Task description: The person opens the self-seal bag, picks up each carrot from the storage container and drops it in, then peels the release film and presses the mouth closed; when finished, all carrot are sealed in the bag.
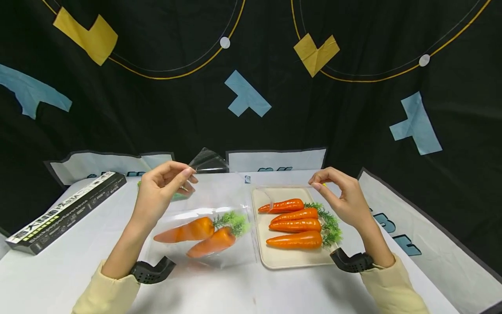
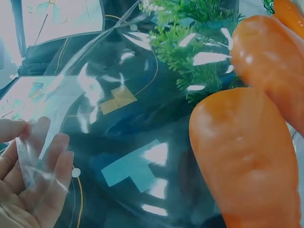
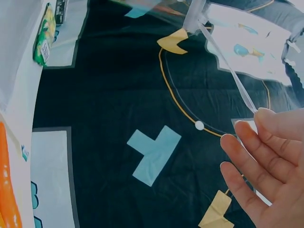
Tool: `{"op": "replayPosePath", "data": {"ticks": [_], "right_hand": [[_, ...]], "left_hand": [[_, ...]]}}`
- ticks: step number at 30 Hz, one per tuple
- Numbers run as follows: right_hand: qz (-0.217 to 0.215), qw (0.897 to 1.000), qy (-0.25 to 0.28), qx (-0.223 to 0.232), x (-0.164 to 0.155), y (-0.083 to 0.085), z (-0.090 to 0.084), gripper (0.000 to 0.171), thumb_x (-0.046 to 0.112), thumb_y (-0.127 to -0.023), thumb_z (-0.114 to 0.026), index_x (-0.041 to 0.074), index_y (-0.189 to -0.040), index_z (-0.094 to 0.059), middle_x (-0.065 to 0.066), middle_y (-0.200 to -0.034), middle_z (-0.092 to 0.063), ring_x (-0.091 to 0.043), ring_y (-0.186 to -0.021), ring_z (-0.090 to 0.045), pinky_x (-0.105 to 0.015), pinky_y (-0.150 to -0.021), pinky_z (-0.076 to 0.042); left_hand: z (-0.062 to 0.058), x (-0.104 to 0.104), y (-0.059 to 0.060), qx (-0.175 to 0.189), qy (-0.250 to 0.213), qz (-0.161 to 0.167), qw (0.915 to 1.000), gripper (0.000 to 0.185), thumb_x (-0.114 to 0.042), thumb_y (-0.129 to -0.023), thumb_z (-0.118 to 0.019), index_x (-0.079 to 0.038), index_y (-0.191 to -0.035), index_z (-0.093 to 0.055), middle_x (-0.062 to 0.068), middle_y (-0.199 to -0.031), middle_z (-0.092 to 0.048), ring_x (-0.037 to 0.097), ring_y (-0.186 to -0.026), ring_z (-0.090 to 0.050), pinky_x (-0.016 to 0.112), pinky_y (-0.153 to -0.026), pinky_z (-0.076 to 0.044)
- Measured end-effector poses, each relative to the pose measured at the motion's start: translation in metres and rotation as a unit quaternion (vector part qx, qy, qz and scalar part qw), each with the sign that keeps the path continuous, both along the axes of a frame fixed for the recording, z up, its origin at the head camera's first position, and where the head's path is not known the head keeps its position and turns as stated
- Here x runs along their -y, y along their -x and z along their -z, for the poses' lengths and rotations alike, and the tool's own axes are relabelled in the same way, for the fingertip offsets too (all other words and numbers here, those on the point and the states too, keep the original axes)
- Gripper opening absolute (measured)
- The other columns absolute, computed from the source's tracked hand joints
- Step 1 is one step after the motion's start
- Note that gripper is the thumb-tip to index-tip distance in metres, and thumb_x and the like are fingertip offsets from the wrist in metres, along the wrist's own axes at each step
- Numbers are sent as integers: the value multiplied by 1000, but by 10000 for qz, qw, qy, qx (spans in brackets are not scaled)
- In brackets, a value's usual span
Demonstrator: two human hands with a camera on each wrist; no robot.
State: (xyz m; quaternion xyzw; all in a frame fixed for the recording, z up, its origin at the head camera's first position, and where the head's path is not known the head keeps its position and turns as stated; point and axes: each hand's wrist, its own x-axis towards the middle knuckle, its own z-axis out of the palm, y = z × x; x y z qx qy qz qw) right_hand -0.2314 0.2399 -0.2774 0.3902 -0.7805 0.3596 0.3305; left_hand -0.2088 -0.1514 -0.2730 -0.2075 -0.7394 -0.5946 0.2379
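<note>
Scene: A person sits at a white tabletop (image 1: 59, 270) with both hands raised over it, against a black backdrop with blue and yellow shapes.
Left hand: The left hand (image 1: 162, 189) pinches the upper edge of a clear plastic bag (image 1: 204, 205) between thumb and fingertips; the grip is closed on the film.
Right hand: The right hand (image 1: 341, 196) hovers at about 1 o'clock of the tray, fingers curled towards the thumb. The wrist view shows a thin clear strip running to its fingertips (image 3: 266, 118), so it appears to pinch the bag's opposite edge; the contact is hard to make out.
Bag contents: Two orange toy carrots (image 1: 196, 235) with green tops lie inside the bag, at 9 o'clock of the tray.
Tray: A cream rectangular tray (image 1: 298, 259) holds four more carrots (image 1: 296, 224), tips pointing to 9 o'clock.
Doing it well: I judge that the two pinches should pull evenly apart, keeping the mouth wide and high so the film does not collapse.
Edges: The bag's right side lies just beside the tray's left rim.
Open room: Bare tabletop lies at 6 o'clock of the bag; a long black box (image 1: 66, 211) rests well apart at 9 o'clock, near the tabletop's left edge.
</note>
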Motion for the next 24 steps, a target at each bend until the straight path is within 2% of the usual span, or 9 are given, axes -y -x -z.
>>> {"op": "replayPosePath", "data": {"ticks": [5,8,14,21,24], "right_hand": [[-7,10000,-25,68,-4,-4,4,15,-6,-85,-68,7,-91,-65,-10,-88,-66,-13,-87,-60,-18,-83,-49],[-22,9999,8,106,-6,-6,5,16,-9,-83,-68,5,-90,-65,-10,-88,-66,-12,-88,-60,-17,-84,-49],[57,9998,6,189,-8,-14,6,16,-13,-84,-65,2,-88,-63,-11,-88,-66,-12,-89,-60,-16,-85,-48],[154,9994,111,304,-29,-9,22,11,-5,-89,-64,6,-88,-62,-4,-91,-67,-11,-90,-61,-16,-85,-47],[222,9992,80,320,-35,-9,27,10,-4,-89,-64,6,-88,-62,-3,-92,-67,-9,-90,-61,-17,-83,-47]], "left_hand": [[1,3,0,45,-30,58,10000,19,-14,-94,-64,3,-101,-65,5,-84,-70,25,-68,-66,34,-64,-58],[2,4,2,42,-10,52,10000,21,-15,-95,-63,4,-102,-65,5,-85,-70,27,-69,-66,33,-65,-58],[2,9,3,-4,-70,-149,9999,20,-16,-96,-60,3,-102,-65,2,-86,-71,25,-70,-67,31,-64,-57],[-1,16,4,-273,-180,-167,9993,19,-14,-96,-60,3,-101,-66,2,-85,-71,17,-67,-67,24,-63,-56],[-1,19,3,-295,-195,-289,9990,19,-14,-96,-61,3,-102,-66,1,-84,-71,17,-67,-68,23,-63,-56]]}}
